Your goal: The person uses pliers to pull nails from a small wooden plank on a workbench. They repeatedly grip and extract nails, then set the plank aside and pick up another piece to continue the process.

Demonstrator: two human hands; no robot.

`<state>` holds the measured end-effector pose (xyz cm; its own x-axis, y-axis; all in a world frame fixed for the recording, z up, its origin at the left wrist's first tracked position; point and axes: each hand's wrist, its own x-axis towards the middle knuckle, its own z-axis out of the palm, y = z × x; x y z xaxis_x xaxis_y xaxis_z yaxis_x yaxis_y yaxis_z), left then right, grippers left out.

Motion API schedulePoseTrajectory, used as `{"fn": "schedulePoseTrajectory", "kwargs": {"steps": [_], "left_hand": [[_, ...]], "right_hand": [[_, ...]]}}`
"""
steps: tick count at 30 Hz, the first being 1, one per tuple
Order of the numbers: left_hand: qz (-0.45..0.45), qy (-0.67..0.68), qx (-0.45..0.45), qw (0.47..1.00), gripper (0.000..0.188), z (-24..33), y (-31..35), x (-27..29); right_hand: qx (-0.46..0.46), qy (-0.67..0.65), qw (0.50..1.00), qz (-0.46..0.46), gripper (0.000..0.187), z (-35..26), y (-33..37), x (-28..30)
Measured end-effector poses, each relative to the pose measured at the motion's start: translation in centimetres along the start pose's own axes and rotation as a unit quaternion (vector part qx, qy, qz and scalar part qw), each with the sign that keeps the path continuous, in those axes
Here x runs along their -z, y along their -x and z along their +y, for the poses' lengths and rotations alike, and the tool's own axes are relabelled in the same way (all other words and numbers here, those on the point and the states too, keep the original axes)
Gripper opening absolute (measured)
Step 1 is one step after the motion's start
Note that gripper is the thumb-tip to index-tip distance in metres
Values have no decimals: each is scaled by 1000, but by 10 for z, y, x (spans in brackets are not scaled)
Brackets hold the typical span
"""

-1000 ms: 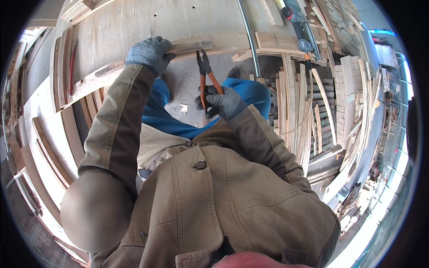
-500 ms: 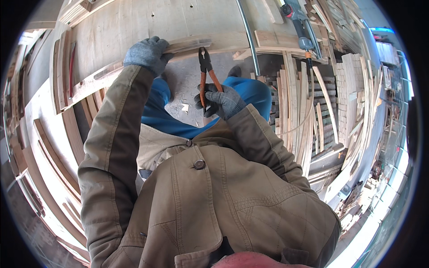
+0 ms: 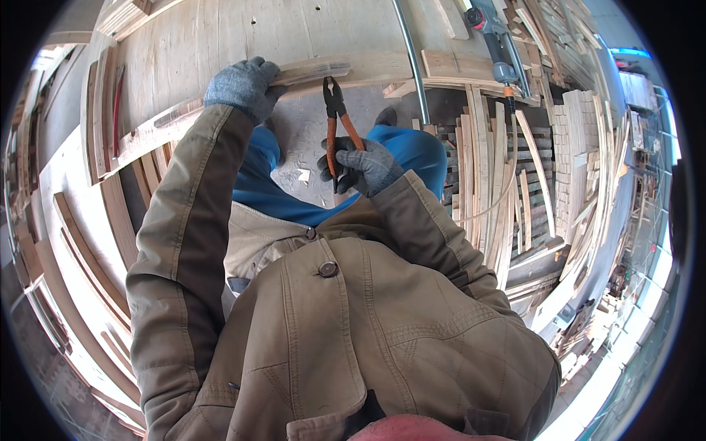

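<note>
My left hand point(image 3: 241, 88), in a grey knit glove, is closed around the end of a short wooden strip point(image 3: 312, 71) at the near edge of the wooden bench top point(image 3: 220, 37). In my gloved right hand point(image 3: 368, 165) is a pair of pliers point(image 3: 332, 103) with dark jaws and orange handles. Its handles are spread apart and its jaws point away from me, just by the near side of the strip. Whether the jaws touch the wood I cannot tell.
A metal pipe point(image 3: 410, 59) crosses the bench to the right of the strip. Farther right lies a power tool point(image 3: 500, 59) with a hose. Stacked wooden slats point(image 3: 478, 169) stand on the right, more boards point(image 3: 99, 110) on the left. Wood scraps point(image 3: 304, 175) litter the floor.
The pliers' jaws have tilted slightly to the left. My left hand stays on the strip, almost unmoved.
</note>
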<state>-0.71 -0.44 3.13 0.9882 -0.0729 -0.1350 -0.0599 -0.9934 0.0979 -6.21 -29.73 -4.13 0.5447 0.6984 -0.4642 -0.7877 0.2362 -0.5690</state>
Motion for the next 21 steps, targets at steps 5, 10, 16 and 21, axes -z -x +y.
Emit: {"fn": "schedulePoseTrajectory", "kwargs": {"steps": [5, 10, 16, 21], "left_hand": [[23, 11, -4, 1000, 37, -3, -1, -7], [24, 11, -1, 1000, 37, -1, -1, -5], [25, 8, 0, 1000, 36, -1, -1, -4], [41, 19, -2, 999, 34, -3, -1, -8]], "right_hand": [[-8, -24, 1000, -14, 41, -1, 1, -1], [-16, -38, 999, -6, 45, -2, 3, 2], [-34, -85, 996, -20, 48, 0, 0, 12], [-41, -107, 993, -39, 52, -1, -1, 18]]}}
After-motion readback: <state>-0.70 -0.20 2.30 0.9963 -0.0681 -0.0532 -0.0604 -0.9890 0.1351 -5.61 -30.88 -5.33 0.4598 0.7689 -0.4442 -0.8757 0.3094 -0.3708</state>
